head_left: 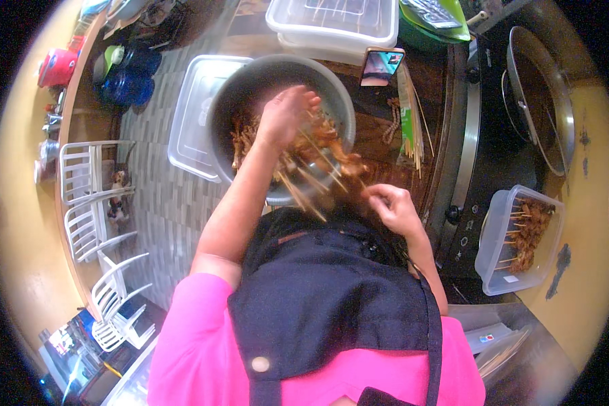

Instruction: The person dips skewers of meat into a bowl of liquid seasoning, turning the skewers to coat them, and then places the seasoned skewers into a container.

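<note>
A large grey basin (345, 81) in front of me holds marinated brown meat, with several skewered pieces and bare stick ends leaning over its near right side. My left hand (287, 116) is over the basin, above the meat; motion smears its fingers, so their grip is unclear. Just outside the basin's near right rim, my right hand (391, 208) pinches the stick of a meat skewer (350, 164). The skewer's meat reaches toward the rim, and its stick is partly hidden by my fingers and blur.
A clear lid (191, 128) lies left of the basin, a lidded plastic tub (331, 34) behind. A propped phone (381, 66) and loose bamboo sticks (413, 118) are to the right. Beyond stand a wide pan (567, 128) and a box of skewers (497, 237).
</note>
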`<move>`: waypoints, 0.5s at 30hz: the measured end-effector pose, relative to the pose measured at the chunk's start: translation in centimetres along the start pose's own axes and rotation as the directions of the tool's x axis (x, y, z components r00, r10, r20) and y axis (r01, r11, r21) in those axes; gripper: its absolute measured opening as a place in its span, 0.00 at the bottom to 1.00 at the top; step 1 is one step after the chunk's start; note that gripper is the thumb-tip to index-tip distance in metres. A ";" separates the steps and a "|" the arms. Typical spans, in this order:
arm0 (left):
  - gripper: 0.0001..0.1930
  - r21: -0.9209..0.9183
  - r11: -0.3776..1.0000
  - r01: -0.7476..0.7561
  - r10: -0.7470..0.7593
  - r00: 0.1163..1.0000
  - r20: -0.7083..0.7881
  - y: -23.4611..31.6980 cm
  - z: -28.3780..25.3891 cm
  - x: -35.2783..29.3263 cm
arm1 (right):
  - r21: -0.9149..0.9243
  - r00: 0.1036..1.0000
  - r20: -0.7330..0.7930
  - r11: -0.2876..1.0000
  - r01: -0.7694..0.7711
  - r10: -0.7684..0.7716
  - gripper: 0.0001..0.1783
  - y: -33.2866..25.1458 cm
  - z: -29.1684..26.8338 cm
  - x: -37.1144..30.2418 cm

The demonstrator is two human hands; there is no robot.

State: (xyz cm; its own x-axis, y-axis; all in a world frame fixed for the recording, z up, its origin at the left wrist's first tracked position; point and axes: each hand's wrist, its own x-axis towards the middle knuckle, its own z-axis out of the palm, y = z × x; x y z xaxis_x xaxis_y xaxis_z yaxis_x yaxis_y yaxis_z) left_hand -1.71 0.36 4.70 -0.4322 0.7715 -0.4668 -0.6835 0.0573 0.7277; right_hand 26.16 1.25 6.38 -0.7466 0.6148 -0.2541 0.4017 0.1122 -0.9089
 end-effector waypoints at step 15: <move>0.14 0.091 0.991 -0.093 0.091 0.996 0.025 -1.9 0.2 -0.5 | -0.065 1.000 -0.012 0.998 0.001 -0.001 0.10 0.4 -0.9 0.1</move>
State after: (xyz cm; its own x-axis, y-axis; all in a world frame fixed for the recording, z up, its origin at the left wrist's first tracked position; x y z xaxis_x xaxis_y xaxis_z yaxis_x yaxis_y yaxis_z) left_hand -0.06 0.04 3.65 -0.4776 0.7893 -0.3859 -0.5838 0.0432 0.8108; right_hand 26.76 2.06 6.27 -0.7408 0.6239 -0.2490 0.4351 0.1633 -0.8855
